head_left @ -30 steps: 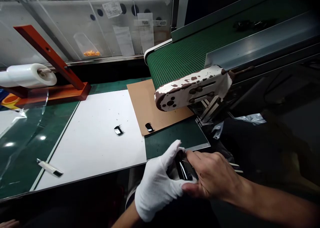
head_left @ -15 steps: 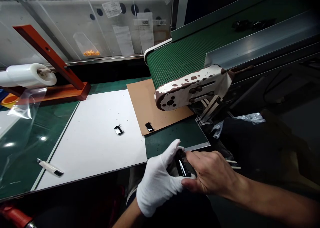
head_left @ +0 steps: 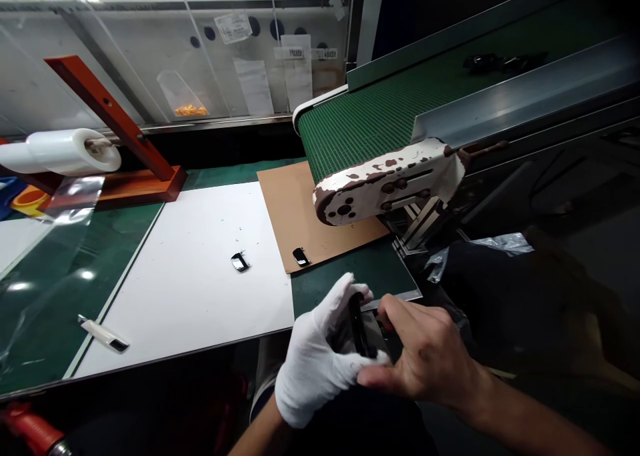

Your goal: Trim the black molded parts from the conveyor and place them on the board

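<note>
Just one black part [head_left: 357,326] between two hands [head_left: 320,359] [head_left: 425,359]

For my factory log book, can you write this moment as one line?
left hand: gloved, holding black glossy part | right hand: bare, on same part | nearby: green conveyor belt, white sheet

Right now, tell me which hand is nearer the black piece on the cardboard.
Left. The white-gloved left hand is below the black piece and slightly right of it; the bare right hand is farther, down and well to the right. Both hands grip a dark part.
</note>
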### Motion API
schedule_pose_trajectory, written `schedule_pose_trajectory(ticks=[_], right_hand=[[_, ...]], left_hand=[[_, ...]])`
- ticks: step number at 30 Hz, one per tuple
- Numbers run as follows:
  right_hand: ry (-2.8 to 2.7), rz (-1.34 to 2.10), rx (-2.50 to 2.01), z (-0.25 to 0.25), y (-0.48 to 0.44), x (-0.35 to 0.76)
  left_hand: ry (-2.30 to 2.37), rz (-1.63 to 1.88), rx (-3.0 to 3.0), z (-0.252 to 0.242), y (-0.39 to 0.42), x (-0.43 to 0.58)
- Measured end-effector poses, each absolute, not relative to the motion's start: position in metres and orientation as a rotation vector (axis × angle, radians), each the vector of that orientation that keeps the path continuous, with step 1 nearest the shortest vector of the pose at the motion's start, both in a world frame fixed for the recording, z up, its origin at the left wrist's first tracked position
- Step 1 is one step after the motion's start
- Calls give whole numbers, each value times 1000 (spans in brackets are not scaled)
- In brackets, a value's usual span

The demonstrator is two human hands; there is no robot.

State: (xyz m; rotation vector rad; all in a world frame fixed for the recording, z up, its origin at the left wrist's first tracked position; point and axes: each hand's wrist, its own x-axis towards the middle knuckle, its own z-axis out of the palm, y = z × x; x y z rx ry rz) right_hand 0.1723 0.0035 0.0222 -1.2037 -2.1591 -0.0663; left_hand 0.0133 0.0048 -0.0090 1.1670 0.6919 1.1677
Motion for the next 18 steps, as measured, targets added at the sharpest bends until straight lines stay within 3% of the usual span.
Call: schedule_pose_trajectory(ticks=[9,18], right_hand=[[-1822,1059,-1335,30,-13,181],[-1921,1060,-1305,40,-8,197]], left_hand=[[671,1195,1194,5,0,14],[611,1178,1308,3,-1,12]])
